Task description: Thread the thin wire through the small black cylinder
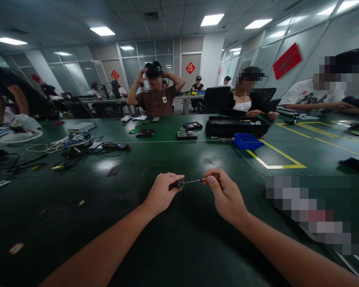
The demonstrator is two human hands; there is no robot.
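Above the dark green table (179, 239), my left hand (161, 193) is closed around a small dark cylindrical handle (178, 183). A thin metal shaft (192, 181) runs from that handle to my right hand (225, 195), whose fingers pinch the shaft's far end, where a bit of red shows. Both hands hover a little above the tabletop, close together at the middle of the view.
A blue tray (247, 141) and a black case (236, 126) sit further back, with circuit boards (186, 134) and tangled cables (71, 153) to the left. Yellow tape lines (275, 159) mark the table. Several people sit around the far side.
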